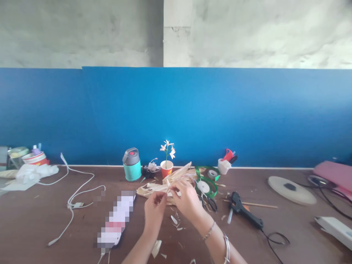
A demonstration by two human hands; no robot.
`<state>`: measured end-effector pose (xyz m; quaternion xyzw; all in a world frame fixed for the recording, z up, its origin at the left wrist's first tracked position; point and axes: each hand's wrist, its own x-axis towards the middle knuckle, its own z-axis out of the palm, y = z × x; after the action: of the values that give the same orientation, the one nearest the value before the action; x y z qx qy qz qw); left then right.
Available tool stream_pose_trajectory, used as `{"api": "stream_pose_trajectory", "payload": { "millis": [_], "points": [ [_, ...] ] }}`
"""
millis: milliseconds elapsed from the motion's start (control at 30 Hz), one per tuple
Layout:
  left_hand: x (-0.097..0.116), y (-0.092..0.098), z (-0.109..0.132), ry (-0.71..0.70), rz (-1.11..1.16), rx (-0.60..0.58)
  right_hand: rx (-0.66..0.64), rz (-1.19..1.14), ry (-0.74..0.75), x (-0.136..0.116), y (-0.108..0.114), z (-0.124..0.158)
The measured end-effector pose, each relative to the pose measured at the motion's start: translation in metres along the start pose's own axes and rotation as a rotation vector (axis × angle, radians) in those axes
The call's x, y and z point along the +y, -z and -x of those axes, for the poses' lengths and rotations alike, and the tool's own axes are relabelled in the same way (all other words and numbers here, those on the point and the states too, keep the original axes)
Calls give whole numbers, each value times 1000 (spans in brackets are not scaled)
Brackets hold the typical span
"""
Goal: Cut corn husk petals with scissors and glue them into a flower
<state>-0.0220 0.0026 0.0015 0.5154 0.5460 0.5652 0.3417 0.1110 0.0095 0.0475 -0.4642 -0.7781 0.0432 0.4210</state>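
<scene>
Both of my hands meet above the middle of the table. Pinched between the fingertips of my left hand (pixel 155 211) and my right hand (pixel 186 198) is a small pale strip (pixel 168 186), which looks like dried husk. Its lower part is hidden by my fingers. Just behind lies a heap of dry, cream-coloured husks (pixel 150 189). Scissors (pixel 211 204) with dark handles rest close to my right hand, beside spools of green ribbon (pixel 211 189). Beyond the heap, a red and white paper cup (pixel 167 169) holds a green stem with small white flowers (pixel 167 147).
A lit phone (pixel 117 222) lies left of my hands, a turquoise flask (pixel 132 167) behind it. White cables (pixel 72 198) trail at left. To the right are a black glue gun (pixel 244 211), a thin stick (pixel 261 205), a white pen cup (pixel 224 167) and a round pale disc (pixel 299 194).
</scene>
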Motion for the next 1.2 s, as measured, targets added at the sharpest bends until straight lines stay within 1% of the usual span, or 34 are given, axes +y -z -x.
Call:
{"api": "stream_pose_trajectory", "payload": {
  "millis": [167, 400, 767, 933, 1200],
  "points": [
    [1, 0, 1, -6, -9, -13, 12, -8, -22, 0, 0, -1],
    [4, -1, 2, -10, -9, -2, 25, 6, -35, 0, 0, -1],
    [5, -1, 3, -31, 1, 15, 50, 18, -28, 1, -1, -1],
    [6, -1, 3, -26, -11, 15, 39, 14, -42, 1, -1, -1],
    [4, -2, 3, -36, -20, 13, 52, 25, -29, 1, 0, -2]
  ]
}}
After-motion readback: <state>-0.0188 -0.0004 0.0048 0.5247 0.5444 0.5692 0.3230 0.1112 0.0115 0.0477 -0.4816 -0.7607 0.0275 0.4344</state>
